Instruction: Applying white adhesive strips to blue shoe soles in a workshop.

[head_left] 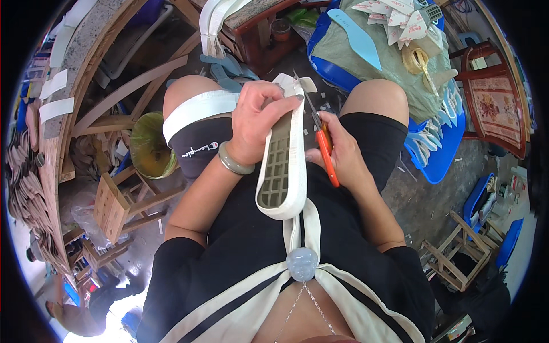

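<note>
My left hand [251, 117] grips a shoe sole [278, 180] above my lap, with the thumb pressed on its far part. The sole has a raised white rim and an olive-grey grid inside. A short white tab [308, 85] sticks out to the right at its far end. In my right hand [347, 151] is a pair of scissors [325, 153] with orange handles, its blades pointing away along the sole's right edge towards the tab. Whether the blades touch the tab I cannot tell. My left fingers hide part of the sole's far left side.
At the far right, a blue tub [320, 43] covered with a grey-green sheet [366, 71] bears a light-blue insole [355, 39], white triangular pieces [397, 20] and a tape roll [416, 59]. White strips [213, 26] hang at the far middle. A wooden stool [123, 206] stands left.
</note>
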